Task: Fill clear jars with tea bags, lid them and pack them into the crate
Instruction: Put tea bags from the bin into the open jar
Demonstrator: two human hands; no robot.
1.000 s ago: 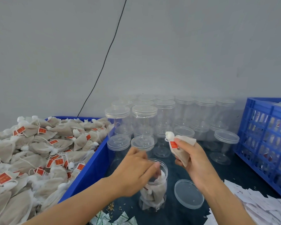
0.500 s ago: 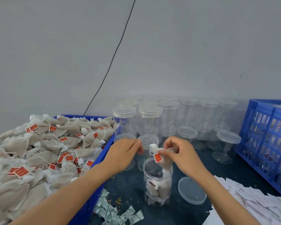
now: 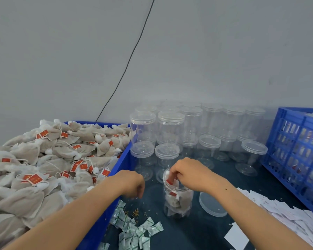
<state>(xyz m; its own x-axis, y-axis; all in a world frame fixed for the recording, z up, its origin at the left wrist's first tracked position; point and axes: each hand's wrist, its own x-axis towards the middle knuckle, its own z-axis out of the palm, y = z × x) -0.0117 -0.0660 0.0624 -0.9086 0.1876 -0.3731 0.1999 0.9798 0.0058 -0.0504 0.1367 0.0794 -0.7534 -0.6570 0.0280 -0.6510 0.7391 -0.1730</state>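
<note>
the small red tags on the tea bags (image 3: 49, 159) carry pale print too fine to read, and the green-printed white sachets (image 3: 134, 230) on the dark surface (image 3: 188, 235) are just as illegible. the right hand (image 3: 192, 173) pinches a soft cloth-like tea bag (image 3: 170, 181) down into the mouth of the open jar (image 3: 177, 201), a clear plastic cylinder standing upright with its round lid (image 3: 212, 204) flat just beside it. the left hand (image 3: 132, 183) hangs with fingers loosely curled, holding nothing, beside the blue bin (image 3: 119, 165); a blue lattice crate (image 3: 296, 150) stands at right.
</note>
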